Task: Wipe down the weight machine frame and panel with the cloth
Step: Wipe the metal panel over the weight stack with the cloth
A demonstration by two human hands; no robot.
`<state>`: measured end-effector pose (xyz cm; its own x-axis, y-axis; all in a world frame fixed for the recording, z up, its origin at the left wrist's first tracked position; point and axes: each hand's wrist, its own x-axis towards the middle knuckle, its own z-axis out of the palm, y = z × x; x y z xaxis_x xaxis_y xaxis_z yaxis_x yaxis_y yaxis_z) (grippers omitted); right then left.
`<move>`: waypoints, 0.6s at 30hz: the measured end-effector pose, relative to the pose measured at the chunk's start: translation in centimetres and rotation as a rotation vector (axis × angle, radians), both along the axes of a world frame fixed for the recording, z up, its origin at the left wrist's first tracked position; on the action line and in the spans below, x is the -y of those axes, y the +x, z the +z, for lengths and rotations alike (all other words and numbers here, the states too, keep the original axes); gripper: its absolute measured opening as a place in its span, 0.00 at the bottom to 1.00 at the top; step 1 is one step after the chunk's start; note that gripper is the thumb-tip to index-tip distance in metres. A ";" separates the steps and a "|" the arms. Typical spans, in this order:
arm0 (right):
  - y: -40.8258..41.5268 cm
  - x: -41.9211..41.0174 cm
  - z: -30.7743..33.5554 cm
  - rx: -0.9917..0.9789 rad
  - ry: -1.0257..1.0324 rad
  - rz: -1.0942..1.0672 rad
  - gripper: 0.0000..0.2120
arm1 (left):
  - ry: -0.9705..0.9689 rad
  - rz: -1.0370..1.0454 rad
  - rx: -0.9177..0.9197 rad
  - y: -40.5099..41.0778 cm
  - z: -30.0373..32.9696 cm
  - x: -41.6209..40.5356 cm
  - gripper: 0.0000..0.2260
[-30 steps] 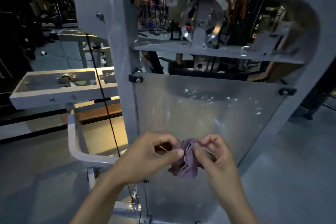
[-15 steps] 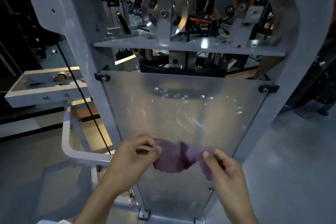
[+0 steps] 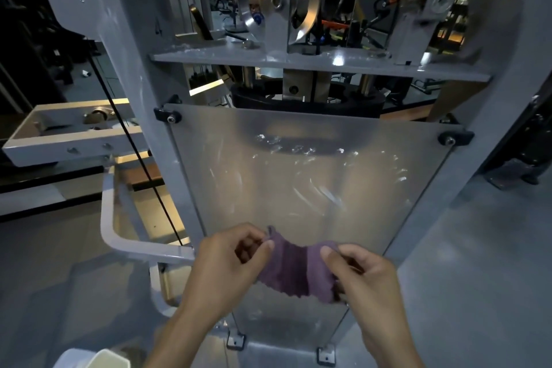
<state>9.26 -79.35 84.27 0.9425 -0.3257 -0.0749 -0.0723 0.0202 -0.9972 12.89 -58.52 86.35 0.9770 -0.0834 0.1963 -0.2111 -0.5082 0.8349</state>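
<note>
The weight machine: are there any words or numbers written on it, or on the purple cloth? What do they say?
None can be read.
Weight machine frame: plain grey paint, no words or numbers.
Clear panel: only smears and light glints, no label.
Purple cloth, pinched by the left hand and the right hand: no tag or print shows.
Gym behind: too dark and blurred to read any sign.

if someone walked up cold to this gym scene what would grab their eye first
First, the purple cloth at bottom centre, stretched between the left hand and the right hand, each pinching an edge. Behind it the clear panel fills the middle, smeared with streaks and droplets and bolted to the grey machine frame. Above, a shiny metal pulley wheel sits at top centre over a grey crossbar.
</note>
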 end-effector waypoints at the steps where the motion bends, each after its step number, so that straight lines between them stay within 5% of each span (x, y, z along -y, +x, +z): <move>1: 0.2 -1.0 0.3 0.019 -0.012 0.039 0.06 | 0.001 -0.027 -0.006 -0.3 0.2 0.6 0.06; 6: 1.0 -3.8 0.9 0.072 -0.162 0.155 0.12 | -0.029 -0.030 0.017 -1.3 0.8 1.9 0.06; 18: 0.9 -3.2 2.1 0.143 -0.320 0.150 0.09 | -0.005 -0.024 0.044 -1.8 1.3 2.9 0.06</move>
<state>10.19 -76.20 86.35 0.9751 -0.1686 0.1440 0.0897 -0.2940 -0.9516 11.06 -61.44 87.70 0.9651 -0.1062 0.2393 -0.2599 -0.4986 0.8269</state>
